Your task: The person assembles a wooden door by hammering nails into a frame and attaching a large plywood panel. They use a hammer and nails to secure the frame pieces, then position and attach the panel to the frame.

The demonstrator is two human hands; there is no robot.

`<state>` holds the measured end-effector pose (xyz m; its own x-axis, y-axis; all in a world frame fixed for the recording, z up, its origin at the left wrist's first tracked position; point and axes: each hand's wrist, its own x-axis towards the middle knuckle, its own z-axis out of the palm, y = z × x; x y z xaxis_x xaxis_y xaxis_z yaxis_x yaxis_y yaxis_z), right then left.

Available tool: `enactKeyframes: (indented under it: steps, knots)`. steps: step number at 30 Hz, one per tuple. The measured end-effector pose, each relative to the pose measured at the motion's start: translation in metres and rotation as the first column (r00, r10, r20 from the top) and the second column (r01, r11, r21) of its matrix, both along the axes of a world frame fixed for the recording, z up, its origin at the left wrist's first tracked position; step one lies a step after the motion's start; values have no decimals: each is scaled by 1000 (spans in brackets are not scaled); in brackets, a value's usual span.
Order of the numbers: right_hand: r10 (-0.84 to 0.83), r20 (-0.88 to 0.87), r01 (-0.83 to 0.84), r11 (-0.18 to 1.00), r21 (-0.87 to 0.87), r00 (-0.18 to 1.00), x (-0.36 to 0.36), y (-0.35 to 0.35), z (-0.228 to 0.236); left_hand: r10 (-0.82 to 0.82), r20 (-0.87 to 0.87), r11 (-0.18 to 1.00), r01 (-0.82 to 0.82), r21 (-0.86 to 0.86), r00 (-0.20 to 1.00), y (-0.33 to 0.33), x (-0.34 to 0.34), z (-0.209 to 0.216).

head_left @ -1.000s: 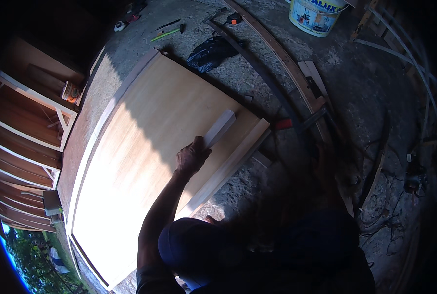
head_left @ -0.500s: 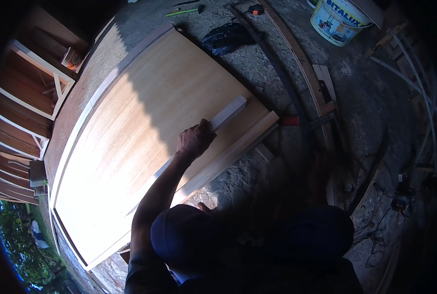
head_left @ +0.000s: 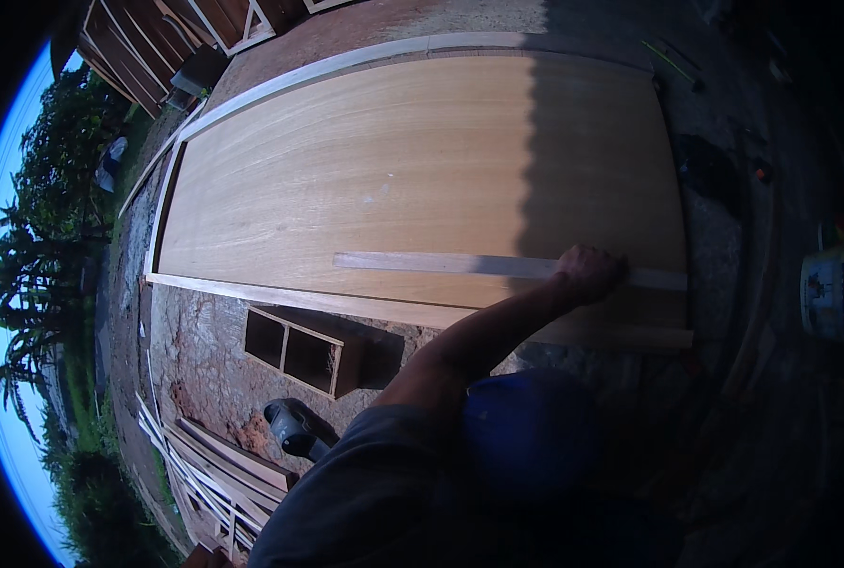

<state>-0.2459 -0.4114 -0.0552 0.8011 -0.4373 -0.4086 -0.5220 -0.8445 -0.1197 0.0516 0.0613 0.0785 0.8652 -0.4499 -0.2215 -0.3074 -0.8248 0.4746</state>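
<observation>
My left hand is closed round a long, narrow wooden strip. That strip lies along the near side of a large pale plywood panel, roughly parallel to the near wooden rail. Another rail runs along the panel's far edge, and a shorter one borders its left end. A wavy-edged shadow covers the panel's right part, where my hand is. My right hand does not show; the lower right is very dark.
On the ground before the panel sits a two-compartment wooden box, with a dark grey rounded object beside it. Loose slats lie lower left. At the right are a bucket, a black plastic bag and a thin green-yellow tool.
My view has swung to the left, bringing the box, slats and trees into sight. My left hand still grips the strip, which now shows along most of its length.
</observation>
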Motion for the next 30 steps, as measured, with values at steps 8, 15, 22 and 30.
enactKeyframes:
  steps: [8,15,22,30]
  knots:
    - [188,404,-64,951,-303,895,-2,24,-13,-77,-43,997,78,22,996,-24,19,-8]
    - [58,553,122,951,-283,831,8,68,3,-181,-18,979,178,-101,983,-14,38,-6]
    - [-49,487,184,955,-233,872,-13,86,-2,-273,-164,955,247,-161,948,3,45,-23]
    - [-209,484,258,966,-35,850,-5,115,7,-381,-47,853,332,-403,923,18,44,-2]
